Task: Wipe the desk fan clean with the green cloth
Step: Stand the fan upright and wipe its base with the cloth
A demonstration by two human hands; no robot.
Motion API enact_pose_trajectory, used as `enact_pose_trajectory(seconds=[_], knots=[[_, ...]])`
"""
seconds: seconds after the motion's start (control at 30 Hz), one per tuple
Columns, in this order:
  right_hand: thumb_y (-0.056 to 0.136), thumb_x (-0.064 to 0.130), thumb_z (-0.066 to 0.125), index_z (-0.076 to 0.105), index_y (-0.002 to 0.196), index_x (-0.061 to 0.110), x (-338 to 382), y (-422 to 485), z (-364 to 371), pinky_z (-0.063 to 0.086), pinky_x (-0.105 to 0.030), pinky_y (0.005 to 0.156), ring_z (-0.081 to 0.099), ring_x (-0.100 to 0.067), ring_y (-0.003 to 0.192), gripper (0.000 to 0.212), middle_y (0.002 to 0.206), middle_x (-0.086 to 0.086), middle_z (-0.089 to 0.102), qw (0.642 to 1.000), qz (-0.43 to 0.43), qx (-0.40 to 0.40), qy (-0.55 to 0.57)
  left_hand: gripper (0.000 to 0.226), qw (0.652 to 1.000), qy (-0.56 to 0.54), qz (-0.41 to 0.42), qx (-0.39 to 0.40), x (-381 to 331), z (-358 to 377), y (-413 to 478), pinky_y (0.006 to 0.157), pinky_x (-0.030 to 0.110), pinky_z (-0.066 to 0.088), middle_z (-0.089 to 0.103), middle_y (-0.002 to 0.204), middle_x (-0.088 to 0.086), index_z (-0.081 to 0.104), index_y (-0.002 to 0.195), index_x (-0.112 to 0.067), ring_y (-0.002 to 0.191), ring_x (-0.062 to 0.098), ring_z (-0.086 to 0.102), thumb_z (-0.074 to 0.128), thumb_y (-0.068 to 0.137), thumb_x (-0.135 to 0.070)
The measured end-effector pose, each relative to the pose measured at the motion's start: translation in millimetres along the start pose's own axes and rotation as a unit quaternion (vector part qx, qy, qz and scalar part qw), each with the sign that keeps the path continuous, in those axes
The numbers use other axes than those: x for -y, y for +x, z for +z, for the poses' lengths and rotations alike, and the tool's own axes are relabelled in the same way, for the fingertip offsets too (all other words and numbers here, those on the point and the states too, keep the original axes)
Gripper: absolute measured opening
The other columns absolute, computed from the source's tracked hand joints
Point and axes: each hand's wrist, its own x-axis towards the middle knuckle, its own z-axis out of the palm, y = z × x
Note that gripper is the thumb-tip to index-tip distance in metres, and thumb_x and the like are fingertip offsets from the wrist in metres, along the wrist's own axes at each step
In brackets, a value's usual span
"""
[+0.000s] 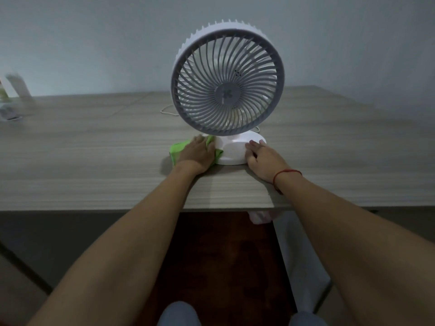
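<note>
A white desk fan (227, 78) with a grey round grille stands upright on the wooden table, its round white base (233, 151) near the front edge. The green cloth (176, 150) lies bunched against the left side of the base. My left hand (196, 155) lies flat on the cloth with straight fingers and presses it against the base. My right hand (262, 158) rests against the right side of the base, fingers loosely bent on its rim. A red string circles the right wrist.
The wooden table (94, 149) runs wide to both sides, its front edge just below my wrists. A thin white cable (167, 110) trails behind the fan. Blurred pale objects (14, 97) sit at the far left. A grey wall stands behind.
</note>
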Motion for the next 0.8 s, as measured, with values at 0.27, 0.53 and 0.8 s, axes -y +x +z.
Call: enact_pose_trajectory(seconds=[0.27,0.53,0.8], knots=[[0.100,0.014,0.034,0.047,0.134,-0.001,1,-2,-2,0.018,-0.027,0.108,0.027,-0.032,0.141,0.040,0.147,-0.016,0.044,1.000,-0.002,0.007,0.013,0.048,0.983,0.000,0.182,0.031,-32,2,-41,0.121,0.035,0.016,0.034,0.156,0.003,0.029,0.150,-0.027,0.146,0.018,0.026,0.024,0.103,-0.035],[0.101,0.017,0.033,0.048,0.133,-0.002,1,-2,-2,0.020,-0.031,0.110,0.026,-0.030,0.142,0.041,0.148,-0.016,0.043,1.000,0.007,0.004,0.017,0.051,0.998,0.015,-0.047,0.041,14,-8,8,0.115,0.045,0.022,0.038,0.152,0.012,0.042,0.137,-0.014,0.143,0.029,0.031,0.014,0.100,-0.038],[0.101,0.022,0.034,0.042,0.142,0.007,-5,3,-1,0.019,-0.028,0.114,0.021,-0.026,0.147,0.045,0.155,-0.008,0.035,1.000,0.006,0.012,0.027,0.048,0.999,-0.033,-0.001,0.003,-14,-3,0,0.109,0.037,0.033,0.049,0.144,0.014,0.049,0.137,-0.016,0.131,0.030,0.047,0.024,0.101,-0.036]])
